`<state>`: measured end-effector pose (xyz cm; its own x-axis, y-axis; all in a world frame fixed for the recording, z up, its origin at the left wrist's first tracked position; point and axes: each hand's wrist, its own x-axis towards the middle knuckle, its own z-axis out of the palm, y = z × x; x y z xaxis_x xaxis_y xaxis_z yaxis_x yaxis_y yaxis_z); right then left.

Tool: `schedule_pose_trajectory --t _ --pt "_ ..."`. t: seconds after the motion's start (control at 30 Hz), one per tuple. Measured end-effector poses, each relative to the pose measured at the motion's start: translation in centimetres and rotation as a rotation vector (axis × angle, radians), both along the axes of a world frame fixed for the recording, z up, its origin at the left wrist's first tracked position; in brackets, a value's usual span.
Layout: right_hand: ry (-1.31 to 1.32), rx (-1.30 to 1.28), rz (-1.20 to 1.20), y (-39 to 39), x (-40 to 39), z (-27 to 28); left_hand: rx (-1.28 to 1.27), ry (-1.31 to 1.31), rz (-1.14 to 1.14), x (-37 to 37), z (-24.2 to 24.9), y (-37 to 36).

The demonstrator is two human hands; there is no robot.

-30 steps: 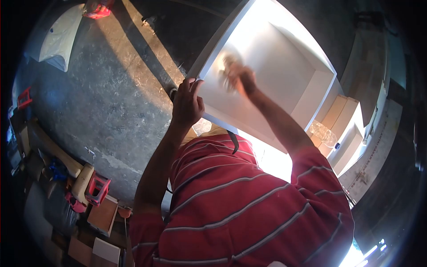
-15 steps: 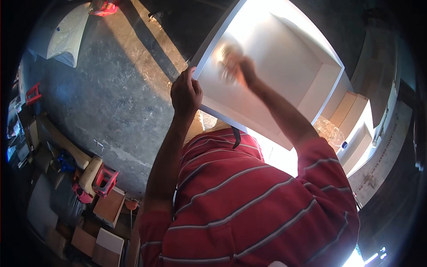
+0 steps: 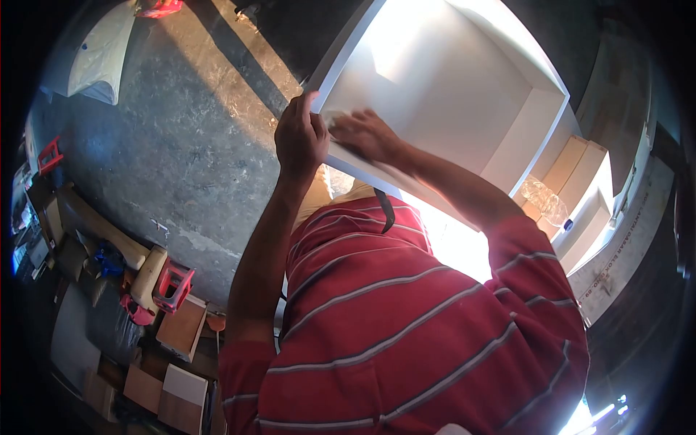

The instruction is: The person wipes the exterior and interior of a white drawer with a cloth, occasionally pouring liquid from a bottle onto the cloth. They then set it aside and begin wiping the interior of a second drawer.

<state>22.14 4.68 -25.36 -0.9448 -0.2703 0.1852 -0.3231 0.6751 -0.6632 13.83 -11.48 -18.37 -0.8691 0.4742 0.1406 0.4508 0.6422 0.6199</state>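
A white, rectangular open box (image 3: 464, 109) lies before the person (image 3: 406, 312), its left rim clasped by the curled left hand (image 3: 301, 138). The blurred right hand (image 3: 366, 136), grip indiscernible, adjoins a pale wad (image 3: 333, 118) at the near-left corner.

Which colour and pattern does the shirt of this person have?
The shirt is red with narrow, pale grey stripes; it shows best in the head view.

Reads "LANTAI DASAR BLO…" and, farther along, "89" on the pale board (image 3: 629, 255) at right; otherwise too blurred to read.
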Motion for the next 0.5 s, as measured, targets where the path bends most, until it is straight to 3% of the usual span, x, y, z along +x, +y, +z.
schedule_pose_trajectory --t 0.07,0.1,0.17,0.3,0.4,0.5 --pt "0.01 0.21 0.16 2.1 3.0 0.2 0.008 0.006 0.0 -0.1 0.0 0.1" --pt "0.012 0.211 0.16 4.1 4.4 0.4 0.015 0.025 -0.005 -0.1 0.0 0.2" --pt "-0.09 0.297 0.398 7.4 6.1 1.0 0.025 0.049 -0.006 -0.3 0.2 0.2" --pt "-0.129 0.213 0.371 4.7 3.3 0.1 0.008 0.026 -0.031 -0.1 0.4 0.2" --pt "-0.111 0.178 0.155 0.8 0.1 1.6 0.021 -0.005 -0.031 -0.3 0.2 0.0" --pt "-0.036 0.28 0.281 4.9 5.7 -0.9 0.034 0.009 -0.039 -0.4 0.2 -0.1"
